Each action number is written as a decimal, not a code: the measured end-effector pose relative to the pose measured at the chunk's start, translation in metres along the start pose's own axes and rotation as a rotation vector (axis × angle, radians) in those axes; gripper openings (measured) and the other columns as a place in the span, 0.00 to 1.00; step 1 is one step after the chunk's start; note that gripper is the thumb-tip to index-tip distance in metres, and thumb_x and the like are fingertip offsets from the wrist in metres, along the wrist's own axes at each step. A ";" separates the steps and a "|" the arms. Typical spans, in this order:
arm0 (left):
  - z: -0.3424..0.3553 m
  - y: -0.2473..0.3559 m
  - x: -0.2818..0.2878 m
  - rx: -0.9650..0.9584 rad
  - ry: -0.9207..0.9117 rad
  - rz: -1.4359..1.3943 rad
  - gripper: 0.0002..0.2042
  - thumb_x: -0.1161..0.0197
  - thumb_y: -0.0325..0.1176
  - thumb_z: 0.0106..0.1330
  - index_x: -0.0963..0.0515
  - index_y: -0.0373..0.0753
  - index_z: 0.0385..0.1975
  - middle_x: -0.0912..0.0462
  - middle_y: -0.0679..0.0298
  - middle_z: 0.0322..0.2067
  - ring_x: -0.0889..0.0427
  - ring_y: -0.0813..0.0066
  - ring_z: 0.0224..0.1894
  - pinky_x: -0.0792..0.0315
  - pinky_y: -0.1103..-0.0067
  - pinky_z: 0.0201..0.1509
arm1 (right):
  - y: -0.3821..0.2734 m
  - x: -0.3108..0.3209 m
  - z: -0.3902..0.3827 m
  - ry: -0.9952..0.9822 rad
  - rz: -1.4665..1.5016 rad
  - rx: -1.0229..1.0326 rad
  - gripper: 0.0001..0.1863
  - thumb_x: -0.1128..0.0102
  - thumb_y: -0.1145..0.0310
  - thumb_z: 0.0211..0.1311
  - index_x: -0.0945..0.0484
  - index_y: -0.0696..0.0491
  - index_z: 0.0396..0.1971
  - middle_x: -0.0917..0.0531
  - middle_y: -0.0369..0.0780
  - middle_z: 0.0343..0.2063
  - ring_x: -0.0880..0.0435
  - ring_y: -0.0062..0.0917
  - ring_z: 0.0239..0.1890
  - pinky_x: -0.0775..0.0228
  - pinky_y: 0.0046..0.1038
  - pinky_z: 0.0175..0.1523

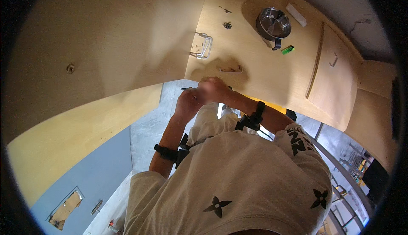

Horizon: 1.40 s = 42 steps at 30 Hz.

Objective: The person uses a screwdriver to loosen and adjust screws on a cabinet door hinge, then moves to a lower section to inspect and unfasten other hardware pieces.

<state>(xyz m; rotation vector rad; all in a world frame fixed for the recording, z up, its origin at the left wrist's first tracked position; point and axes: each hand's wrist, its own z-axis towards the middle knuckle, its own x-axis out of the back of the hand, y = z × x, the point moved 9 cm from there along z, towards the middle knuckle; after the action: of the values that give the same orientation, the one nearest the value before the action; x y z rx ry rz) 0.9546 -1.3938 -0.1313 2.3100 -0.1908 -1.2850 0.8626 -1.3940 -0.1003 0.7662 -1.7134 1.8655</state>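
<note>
My left hand (188, 105) and my right hand (217, 91) are closed and pressed together just off the edge of a light wooden surface (263, 86). A thin, dark, pen-like rod (187, 89) sticks out beside the left fingers. Another dark end shows near the right hand; whether both belong to one piece is hidden. Ahead of the hands lies a U-shaped handle (231, 70). More silver handles (207, 46) lie farther off on the left, with small loose screws (197, 48) by them.
A shiny metal pan (274, 24) stands at the back, beside a green object (288, 49) and a white bar (296, 15). Small dark pieces (227, 25) lie nearby. A wooden panel (333, 78) with a handle is on the right; a large wooden panel (119, 31) rises on the left.
</note>
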 end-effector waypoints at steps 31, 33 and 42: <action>-0.092 -0.054 0.059 0.138 0.252 -0.172 0.25 0.53 0.19 0.60 0.43 0.35 0.60 0.32 0.55 0.54 0.31 0.64 0.57 0.34 0.68 0.60 | -0.066 -0.066 -0.058 -0.101 0.341 -0.179 0.12 0.38 0.70 0.47 0.24 0.58 0.33 0.21 0.48 0.26 0.20 0.39 0.29 0.28 0.34 0.36; -0.091 -0.066 0.060 0.139 0.091 -0.019 0.20 0.50 0.35 0.67 0.37 0.34 0.57 0.30 0.58 0.52 0.30 0.67 0.54 0.34 0.70 0.58 | -0.064 -0.102 -0.060 -0.083 0.364 -0.173 0.13 0.39 0.71 0.46 0.24 0.59 0.34 0.21 0.49 0.26 0.21 0.43 0.31 0.28 0.36 0.37; -0.162 -0.001 0.206 -0.083 0.307 -0.013 0.13 0.52 0.24 0.60 0.28 0.32 0.45 0.24 0.53 0.45 0.25 0.60 0.48 0.30 0.72 0.53 | -0.046 -0.236 0.021 -0.134 0.612 -0.283 0.05 0.44 0.73 0.54 0.23 0.58 0.29 0.21 0.37 0.22 0.24 0.17 0.20 0.32 0.22 0.26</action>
<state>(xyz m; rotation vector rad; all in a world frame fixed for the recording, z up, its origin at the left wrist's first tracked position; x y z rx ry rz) 1.2020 -1.4084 -0.2176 2.4019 -0.0187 -0.9097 1.0663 -1.4061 -0.2289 0.2691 -2.4335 1.8933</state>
